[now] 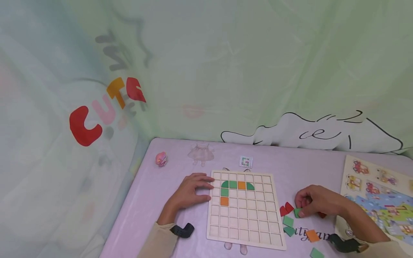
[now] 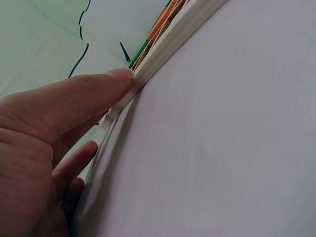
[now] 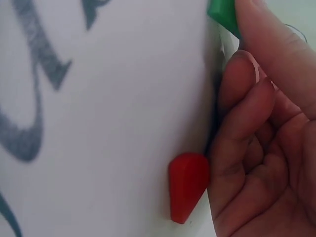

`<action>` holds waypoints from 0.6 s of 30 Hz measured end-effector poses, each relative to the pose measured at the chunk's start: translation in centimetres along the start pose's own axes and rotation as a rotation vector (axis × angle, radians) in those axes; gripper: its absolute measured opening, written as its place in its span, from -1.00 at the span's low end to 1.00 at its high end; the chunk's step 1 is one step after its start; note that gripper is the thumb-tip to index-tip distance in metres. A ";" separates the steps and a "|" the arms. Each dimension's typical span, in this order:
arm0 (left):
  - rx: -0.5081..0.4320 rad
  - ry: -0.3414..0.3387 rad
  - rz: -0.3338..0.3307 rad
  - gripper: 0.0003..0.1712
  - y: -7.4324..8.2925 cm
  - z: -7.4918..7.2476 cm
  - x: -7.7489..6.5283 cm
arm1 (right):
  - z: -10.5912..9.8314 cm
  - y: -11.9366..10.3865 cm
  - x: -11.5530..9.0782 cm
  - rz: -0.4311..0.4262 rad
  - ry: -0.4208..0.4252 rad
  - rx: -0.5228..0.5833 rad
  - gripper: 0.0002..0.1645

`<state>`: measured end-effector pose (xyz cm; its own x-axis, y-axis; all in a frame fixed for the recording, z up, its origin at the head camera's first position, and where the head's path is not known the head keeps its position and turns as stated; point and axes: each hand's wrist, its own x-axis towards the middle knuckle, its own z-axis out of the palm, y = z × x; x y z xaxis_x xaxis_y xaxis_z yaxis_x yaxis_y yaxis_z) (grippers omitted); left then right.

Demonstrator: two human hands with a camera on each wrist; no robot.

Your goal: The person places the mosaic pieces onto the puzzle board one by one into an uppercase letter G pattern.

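Note:
A wooden grid board (image 1: 253,216) lies on the table. Green quarter-round pieces (image 1: 250,186), green squares (image 1: 233,184) and orange squares (image 1: 224,201) sit in its upper-left cells. My left hand (image 1: 188,191) touches the board's left edge with fairly straight fingers; in the left wrist view its thumb (image 2: 106,89) rests against the rim. Right of the board, my right hand (image 1: 319,201) pinches a green tile (image 1: 297,213), partly covered by the thumb. A red piece (image 3: 188,185) lies beside that hand in the right wrist view.
Red pieces (image 1: 286,208), green squares (image 1: 288,221) and an orange square (image 1: 312,235) lie right of the board. Behind it is a small pattern card (image 1: 246,162). A pink figurine (image 1: 161,159) stands back left, and a picture-puzzle board (image 1: 380,193) lies at the right.

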<state>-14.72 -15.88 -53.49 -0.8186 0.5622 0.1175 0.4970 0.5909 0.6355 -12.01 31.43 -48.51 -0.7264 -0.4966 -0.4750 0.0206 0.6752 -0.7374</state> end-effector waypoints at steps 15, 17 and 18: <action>0.007 -0.007 -0.006 -0.64 -0.1 -0.1 0.1 | 0.0 0.2 0.0 -0.065 -0.011 0.084 -0.77; 0.005 -0.003 0.002 -0.64 -0.1 -0.1 0.0 | -0.1 0.3 -0.1 -0.092 -0.003 0.084 -0.80; 0.005 -0.002 0.005 -0.64 0.0 -0.1 0.1 | -0.1 0.3 -0.1 -0.107 0.002 0.084 -0.81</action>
<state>-14.82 -15.95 -53.41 -0.8156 0.5664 0.1186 0.5021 0.5908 0.6315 -12.03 31.75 -48.64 -0.7288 -0.5621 -0.3911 0.0004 0.5708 -0.8211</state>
